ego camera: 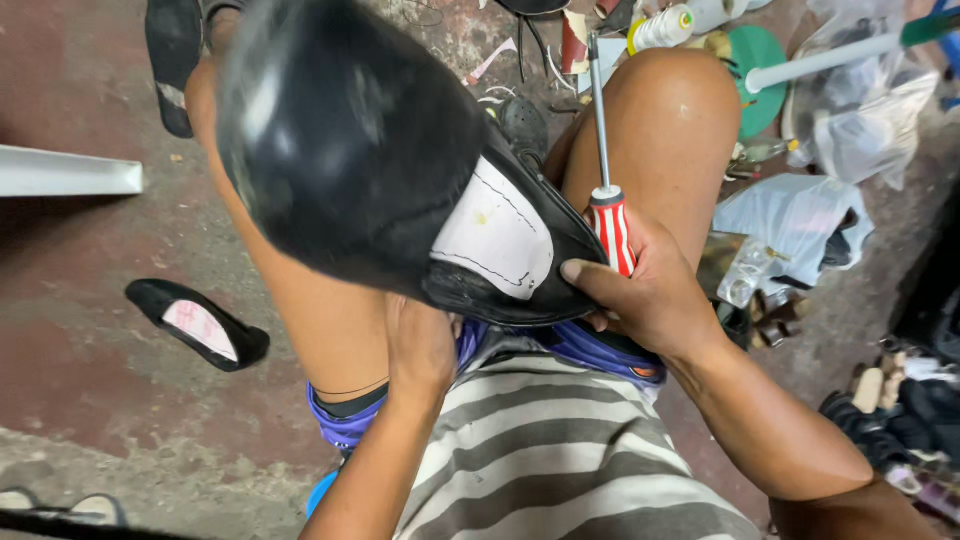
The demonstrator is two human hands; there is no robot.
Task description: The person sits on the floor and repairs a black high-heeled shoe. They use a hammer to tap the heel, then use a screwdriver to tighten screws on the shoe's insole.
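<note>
A black shoe (350,150) lies sole-up across my lap, with a white patch (497,235) outlined by stitching near its heel end. My left hand (420,345) supports the shoe from underneath. My right hand (650,290) grips a screwdriver (610,215) with a red-and-white striped handle, its metal shaft pointing away from me, while the thumb presses on the shoe's edge beside the patch.
Another black shoe with a pale insole (198,322) lies on the reddish floor at left. A white board edge (65,172) juts in at far left. Thread spools (662,27), plastic bags (800,215) and assorted clutter crowd the right side.
</note>
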